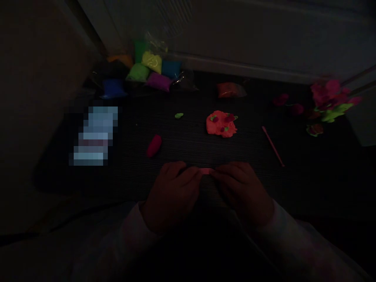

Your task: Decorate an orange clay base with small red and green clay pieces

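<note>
The scene is very dark. My left hand (173, 194) and my right hand (242, 192) meet at the near edge of a dark mat (188, 149), fingers curled. Both pinch a small pink piece of clay (207, 171) between their fingertips. Beyond the hands lies a flat orange clay shape (221, 123) dotted with red and green bits. A red clay lump (154, 145) sits to the left, and a tiny green bit (179, 115) lies farther back. A thin pink stick (273, 146) rests on the mat to the right.
Several bright clay bags (148, 70) are heaped at the back left, and one orange-red bag (230, 90) at the back centre. Pink and green clay flowers (330, 102) stand at the right. A blurred pale object (95, 135) lies on the left.
</note>
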`<state>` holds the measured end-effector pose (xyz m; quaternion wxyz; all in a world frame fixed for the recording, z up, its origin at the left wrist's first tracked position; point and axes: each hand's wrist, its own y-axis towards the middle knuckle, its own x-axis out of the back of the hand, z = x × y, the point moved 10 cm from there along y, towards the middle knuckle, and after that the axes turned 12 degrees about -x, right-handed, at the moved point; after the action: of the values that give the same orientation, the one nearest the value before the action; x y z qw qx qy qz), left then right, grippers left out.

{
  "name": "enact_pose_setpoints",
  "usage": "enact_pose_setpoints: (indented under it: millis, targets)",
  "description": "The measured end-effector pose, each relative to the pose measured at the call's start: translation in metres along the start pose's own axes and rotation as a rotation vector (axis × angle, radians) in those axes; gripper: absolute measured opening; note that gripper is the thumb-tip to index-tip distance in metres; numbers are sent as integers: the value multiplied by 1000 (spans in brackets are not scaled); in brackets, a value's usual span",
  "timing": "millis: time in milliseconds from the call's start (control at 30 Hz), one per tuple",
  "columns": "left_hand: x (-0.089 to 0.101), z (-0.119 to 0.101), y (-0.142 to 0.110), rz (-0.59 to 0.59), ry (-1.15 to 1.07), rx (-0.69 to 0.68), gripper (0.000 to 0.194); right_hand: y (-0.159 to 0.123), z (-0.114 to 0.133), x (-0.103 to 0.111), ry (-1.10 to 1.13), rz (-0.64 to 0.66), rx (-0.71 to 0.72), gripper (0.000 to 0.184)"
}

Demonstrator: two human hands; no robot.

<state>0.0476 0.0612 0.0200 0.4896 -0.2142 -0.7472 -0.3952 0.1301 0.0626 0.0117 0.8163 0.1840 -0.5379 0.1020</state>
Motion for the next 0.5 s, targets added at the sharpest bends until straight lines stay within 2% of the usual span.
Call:
enact_pose_setpoints:
  millis: [300, 500]
  targets:
    - [-4, 1, -2, 34, 4, 21, 22, 2, -1, -5, -20, 67, -7, 23]
    - [-1, 7, -5, 19, 40, 107, 23, 3, 0, -6, -27, 91, -16, 23]
